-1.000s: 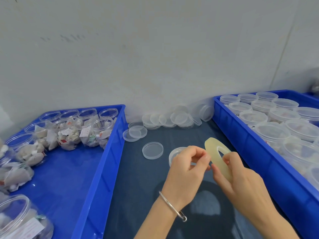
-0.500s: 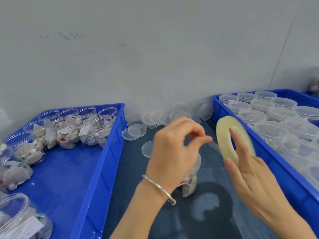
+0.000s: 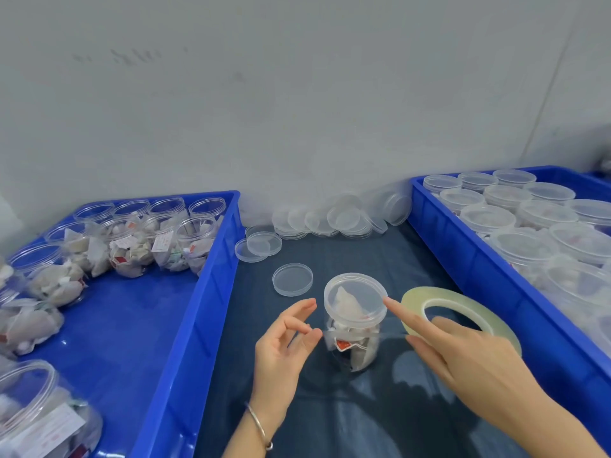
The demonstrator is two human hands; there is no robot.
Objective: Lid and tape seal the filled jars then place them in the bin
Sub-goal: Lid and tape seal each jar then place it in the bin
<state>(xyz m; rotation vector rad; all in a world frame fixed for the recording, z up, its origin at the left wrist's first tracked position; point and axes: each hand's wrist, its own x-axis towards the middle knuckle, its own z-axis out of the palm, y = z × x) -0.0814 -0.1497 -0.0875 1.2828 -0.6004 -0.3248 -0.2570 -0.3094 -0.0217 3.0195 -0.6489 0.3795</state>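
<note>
Jar (image 3: 353, 328) upright mid-mat, lid (image 3: 355, 299) on, tape step in hand. Strip (image 3: 390, 335) stretched across jar just under lid: left hand (image 3: 284, 342) pinching free end, right hand (image 3: 463, 352) gripping roll (image 3: 459, 305). Next prob: press strip on, wrap round the seam. Blue bins (image 3: 215, 292) close both sides, loose lids (image 3: 292, 280) behind, open mat near-side.

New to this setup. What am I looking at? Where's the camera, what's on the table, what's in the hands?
No robot: a person's bare hands, filmed by a head-worn camera looking down. Centre, on dark cloth, stands a lidded jar of sachets. The right hand holds a tape roll; a clear strip runs from it across the jar to the left hand, which seems to pinch its end. Loose lids lie behind. The left bin holds open jars, the right bin lidded ones.
</note>
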